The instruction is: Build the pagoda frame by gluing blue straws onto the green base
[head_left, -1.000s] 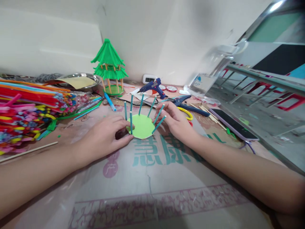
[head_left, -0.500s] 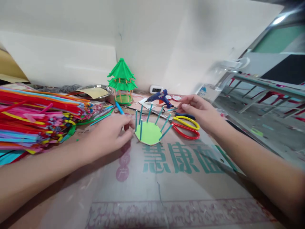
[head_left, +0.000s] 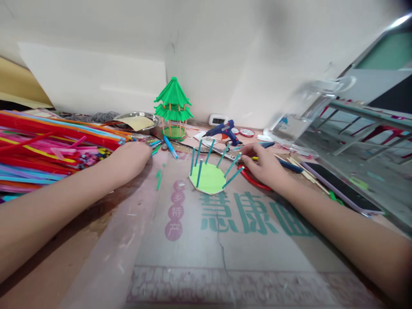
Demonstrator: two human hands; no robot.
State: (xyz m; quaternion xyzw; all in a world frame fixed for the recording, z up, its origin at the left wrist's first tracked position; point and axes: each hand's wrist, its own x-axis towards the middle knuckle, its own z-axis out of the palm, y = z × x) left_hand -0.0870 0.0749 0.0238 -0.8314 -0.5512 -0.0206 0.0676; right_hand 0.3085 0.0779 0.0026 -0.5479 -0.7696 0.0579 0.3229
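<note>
A light green many-sided base [head_left: 208,177] lies on the table with several thin blue-green sticks standing around its edge, some leaning outward. My right hand [head_left: 261,165] is just right of it, over red- and yellow-handled scissors [head_left: 254,179]. Its fingers are curved and apart, near the tip of a leaning stick; I cannot tell whether they touch it. My left hand [head_left: 133,161] reaches beside a heap of coloured pipe cleaners [head_left: 41,150], near several thin pens or sticks. Its fingers are hidden behind the back of the hand.
Behind the base stand a green tiered pagoda model [head_left: 174,109], a blue glue gun [head_left: 222,131] and a small white timer [head_left: 218,119]. A metal dish [head_left: 141,118] sits further left. On the right are a clear plastic jug [head_left: 298,113] and a phone [head_left: 343,186].
My left hand has moved left, away from the base to the pipe cleaners. My right hand has come lower, over the scissors' handles. The view has turned slightly.
</note>
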